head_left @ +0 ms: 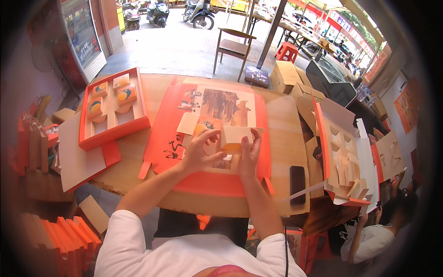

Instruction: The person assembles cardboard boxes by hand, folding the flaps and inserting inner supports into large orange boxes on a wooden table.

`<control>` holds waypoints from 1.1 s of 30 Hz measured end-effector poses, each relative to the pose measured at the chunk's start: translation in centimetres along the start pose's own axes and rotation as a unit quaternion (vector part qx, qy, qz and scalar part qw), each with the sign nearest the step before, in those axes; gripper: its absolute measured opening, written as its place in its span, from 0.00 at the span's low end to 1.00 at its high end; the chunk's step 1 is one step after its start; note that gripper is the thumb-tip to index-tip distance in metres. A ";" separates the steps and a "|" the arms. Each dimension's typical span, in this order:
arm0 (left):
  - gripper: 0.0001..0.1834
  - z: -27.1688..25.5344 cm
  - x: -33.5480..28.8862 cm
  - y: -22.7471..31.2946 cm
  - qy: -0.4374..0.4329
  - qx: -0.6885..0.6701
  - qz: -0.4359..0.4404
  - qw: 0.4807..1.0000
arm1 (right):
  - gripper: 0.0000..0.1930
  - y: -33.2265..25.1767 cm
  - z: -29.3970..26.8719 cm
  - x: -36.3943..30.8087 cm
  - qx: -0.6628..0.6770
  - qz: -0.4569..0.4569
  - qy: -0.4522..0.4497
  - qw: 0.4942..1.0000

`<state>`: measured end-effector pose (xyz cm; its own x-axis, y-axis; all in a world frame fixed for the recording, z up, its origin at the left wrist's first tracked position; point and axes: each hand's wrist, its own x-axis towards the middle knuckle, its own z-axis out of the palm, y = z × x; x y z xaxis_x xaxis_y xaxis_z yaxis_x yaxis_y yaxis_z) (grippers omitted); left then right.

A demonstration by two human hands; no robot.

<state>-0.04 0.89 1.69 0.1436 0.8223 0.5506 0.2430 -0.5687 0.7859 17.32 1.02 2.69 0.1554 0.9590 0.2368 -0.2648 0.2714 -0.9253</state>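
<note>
Head view, first onlooker: Box [236, 135] was up in both hands, over the red card [161, 124] on the table [284, 120]. How was it gripped?

Second onlooker: Right hand [249, 154] clamped on its right end, thumb flat against the near face. Left hand [203, 152] curved round the other side, forefinger and thumb bowed, tips closed on that edge. How hard they pressed, I couldn't tell from where I stood.

First: Why both hands?

Second: My reading: thin card, easily crushed. A hold at each end would keep it square, and it left most of the cream face uncovered.

First: The tray [115, 134], off to the left?

Second: Set aslant beside the red card, likely for a short reach. Four small boxes [127, 94] sat toward its far end; the dividers probably kept them from sliding together.

First: Anything nearer the fingers?

Second: A printed box [210, 123], just beyond the left hand, with a cream flap [187, 124] beside it. Joined or loose, unclear.

First: And the phone [297, 184]?

Second: Right of the red card, well apart from the hands. Out of the elbows' way, I supposed.
</note>
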 end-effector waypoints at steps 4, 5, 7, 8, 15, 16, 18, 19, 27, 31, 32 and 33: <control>0.30 0.4 0.1 0.0 0.000 -0.003 -0.023 1.000 | 0.22 0.7 -0.5 0.3 0.037 0.005 0.000 0.999; 0.29 0.2 0.1 -0.1 0.003 0.000 -0.012 1.000 | 0.22 0.6 -0.6 0.3 0.031 0.004 -0.004 0.999; 0.29 0.0 0.0 -0.6 0.010 0.008 0.009 1.000 | 0.23 0.7 -0.5 0.3 0.022 -0.004 -0.002 1.000; 0.28 0.1 -0.1 -1.0 0.013 0.011 0.019 1.000 | 0.23 0.7 -0.5 0.4 0.018 -0.012 0.004 1.000; 0.27 0.5 -0.6 -1.3 0.030 0.028 -0.006 0.999 | 0.22 0.1 -0.5 0.2 0.024 -0.023 0.007 0.999; 0.26 0.5 -0.6 -1.0 0.028 0.030 -0.020 0.999 | 0.22 0.3 -0.5 0.3 0.027 -0.027 0.008 0.999; 0.25 0.6 -0.6 -0.3 0.024 0.032 -0.048 0.998 | 0.20 0.7 -0.8 0.3 0.033 -0.036 0.011 0.999; 0.25 0.7 -0.5 -0.5 0.034 0.020 -0.024 0.999 | 0.19 0.7 -0.8 0.3 0.021 -0.043 0.020 0.999; 0.23 0.1 -0.6 -1.6 0.056 0.065 0.035 0.996 | 0.11 0.8 -0.7 0.1 -0.031 -0.065 0.047 0.996; 0.18 -0.3 0.8 -0.5 0.070 0.071 0.205 0.974 | 0.12 1.1 -1.0 0.4 -0.020 -0.118 0.046 0.992; 0.17 -0.2 0.8 0.1 0.057 0.064 0.223 0.971 | 0.12 1.2 -1.3 0.5 -0.015 -0.113 0.047 0.992; 0.16 -0.1 0.8 0.6 0.043 0.058 0.242 0.968 | 0.13 1.3 -1.5 0.6 -0.009 -0.109 0.047 0.993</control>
<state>0.09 1.19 2.60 0.1877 0.4526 0.8717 0.2743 -0.8763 0.3960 18.52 1.83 1.16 0.2957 0.8657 0.4038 -0.1978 0.4691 -0.8607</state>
